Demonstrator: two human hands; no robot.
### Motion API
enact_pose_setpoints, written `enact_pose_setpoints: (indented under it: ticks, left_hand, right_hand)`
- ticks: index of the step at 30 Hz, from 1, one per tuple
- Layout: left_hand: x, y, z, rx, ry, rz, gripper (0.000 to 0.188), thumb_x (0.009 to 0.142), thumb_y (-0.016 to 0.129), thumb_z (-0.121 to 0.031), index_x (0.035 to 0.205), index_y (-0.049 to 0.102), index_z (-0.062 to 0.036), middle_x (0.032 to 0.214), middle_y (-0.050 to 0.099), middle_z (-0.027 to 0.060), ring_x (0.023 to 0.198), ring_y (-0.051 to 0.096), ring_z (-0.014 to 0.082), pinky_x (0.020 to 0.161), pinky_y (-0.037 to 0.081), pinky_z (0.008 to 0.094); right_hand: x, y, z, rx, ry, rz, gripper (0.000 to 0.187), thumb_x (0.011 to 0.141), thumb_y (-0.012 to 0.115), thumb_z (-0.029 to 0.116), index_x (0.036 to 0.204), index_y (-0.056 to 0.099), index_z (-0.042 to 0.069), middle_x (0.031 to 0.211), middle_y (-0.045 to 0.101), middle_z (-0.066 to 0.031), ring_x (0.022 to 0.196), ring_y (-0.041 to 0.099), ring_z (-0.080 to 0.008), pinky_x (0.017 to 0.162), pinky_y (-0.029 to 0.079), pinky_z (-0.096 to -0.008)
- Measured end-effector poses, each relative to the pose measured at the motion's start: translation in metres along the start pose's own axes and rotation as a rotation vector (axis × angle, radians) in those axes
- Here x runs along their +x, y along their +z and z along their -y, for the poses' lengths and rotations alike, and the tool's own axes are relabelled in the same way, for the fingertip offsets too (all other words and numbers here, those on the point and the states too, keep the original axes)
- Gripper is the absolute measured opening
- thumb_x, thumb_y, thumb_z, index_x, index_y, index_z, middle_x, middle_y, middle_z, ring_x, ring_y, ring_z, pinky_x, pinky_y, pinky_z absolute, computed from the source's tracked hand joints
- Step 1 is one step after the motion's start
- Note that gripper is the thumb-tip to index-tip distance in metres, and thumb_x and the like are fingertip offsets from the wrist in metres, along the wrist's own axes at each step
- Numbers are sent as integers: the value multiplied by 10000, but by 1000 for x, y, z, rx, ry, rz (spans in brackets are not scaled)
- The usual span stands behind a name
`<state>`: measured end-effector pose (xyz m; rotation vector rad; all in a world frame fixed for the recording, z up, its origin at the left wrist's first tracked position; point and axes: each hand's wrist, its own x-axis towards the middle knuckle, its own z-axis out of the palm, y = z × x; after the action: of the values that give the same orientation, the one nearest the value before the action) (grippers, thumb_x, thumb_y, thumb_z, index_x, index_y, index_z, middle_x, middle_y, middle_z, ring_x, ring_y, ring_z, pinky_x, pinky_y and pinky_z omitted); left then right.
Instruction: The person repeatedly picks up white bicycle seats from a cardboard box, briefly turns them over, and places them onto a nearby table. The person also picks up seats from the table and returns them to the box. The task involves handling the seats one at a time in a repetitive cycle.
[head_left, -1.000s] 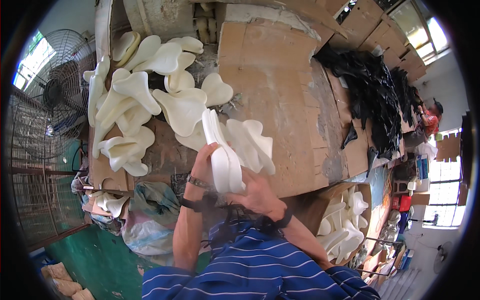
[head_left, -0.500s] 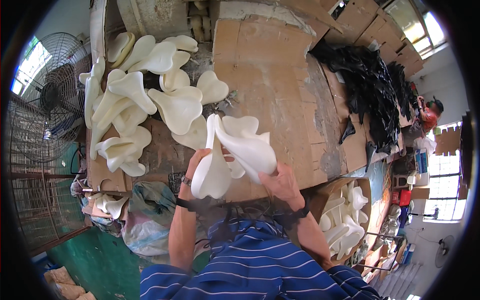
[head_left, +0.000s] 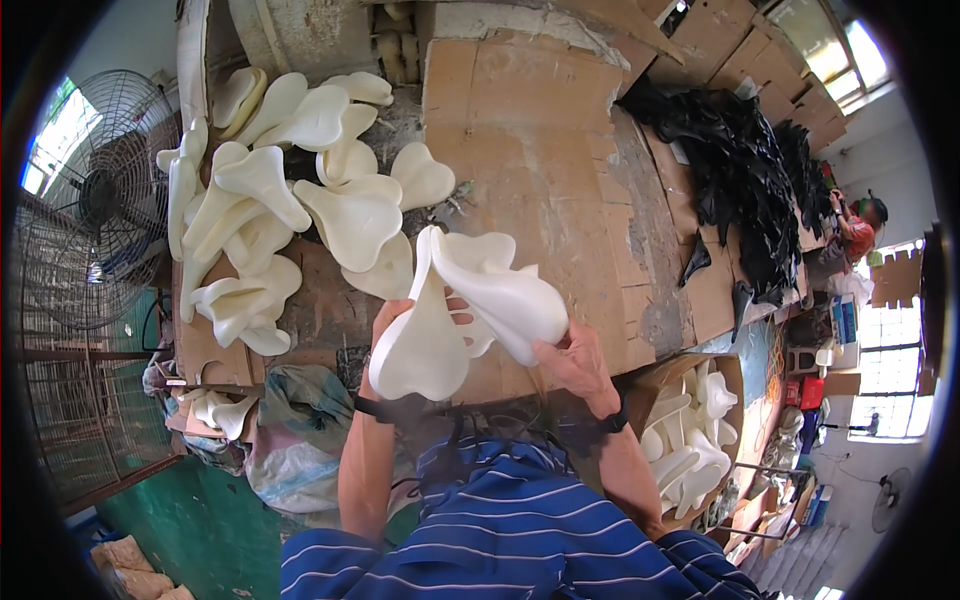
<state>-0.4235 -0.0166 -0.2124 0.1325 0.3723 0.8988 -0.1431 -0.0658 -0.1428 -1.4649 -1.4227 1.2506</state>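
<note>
Two white foam bicycle saddle pads are held over the near edge of the bench, their narrow noses together at the top. My left hand [head_left: 390,320] is closed on the left saddle pad [head_left: 420,352], its fingers partly hidden behind it. The wide end of the right saddle pad [head_left: 512,305] is gripped by my right hand [head_left: 582,366], thumb on the near side. Behind them shows more white foam [head_left: 488,248]; whether it is a separate pad I cannot tell. A pile of similar saddle pads [head_left: 355,215] lies to the left.
Cardboard [head_left: 540,150] covers the bench. Black limp pieces [head_left: 745,190] are heaped at far right. A carton [head_left: 735,375] of white pads stands right of me. A caged fan [head_left: 100,195] is at left. Another person [head_left: 858,232] is at the far right.
The wide ends of the two saddle pads have spread apart, the left one moving left and the right one moving right with my right hand. Both hands keep their grip.
</note>
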Motion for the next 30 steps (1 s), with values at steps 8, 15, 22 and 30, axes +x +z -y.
enact_pose_setpoints:
  ticks: [8, 15, 22, 30]
  left_hand:
    - [-1, 2, -2, -75, -13, 71, 699, 924, 525, -411, 1426, 487, 74, 1389, 570, 303, 1214, 609, 460, 1028, 503, 598]
    - [0, 6, -2, -107, 20, 87, 670, 938, 484, -422, 1409, 513, 55, 1273, 648, 224, 1123, 666, 408, 1019, 505, 634]
    - [-2, 16, -3, -116, 59, 110, 664, 947, 468, -423, 1397, 507, 64, 1163, 646, 187, 1085, 681, 359, 1006, 523, 625]
    - [0, 11, -1, -94, 69, 70, 667, 917, 486, -407, 1395, 499, 57, 1116, 649, 179, 1058, 680, 341, 986, 543, 569]
  right_hand:
    - [0, -14, 1, 112, 110, 9, 433, 907, 723, 156, 1284, 641, -39, 1098, 728, -80, 968, 672, -133, 840, 556, -321]
    - [1, -18, -2, 174, 113, 26, 474, 915, 721, 162, 1340, 614, -19, 1159, 709, -42, 1010, 640, -100, 883, 516, -292]
    - [6, -19, -10, 304, 127, -1, 464, 918, 705, 174, 1341, 619, 3, 1180, 699, -35, 1032, 619, -100, 901, 495, -293]
    - [9, -34, -20, 238, 134, -20, 490, 919, 723, 169, 1360, 605, -9, 1220, 698, -68, 1095, 641, -137, 968, 509, -326]
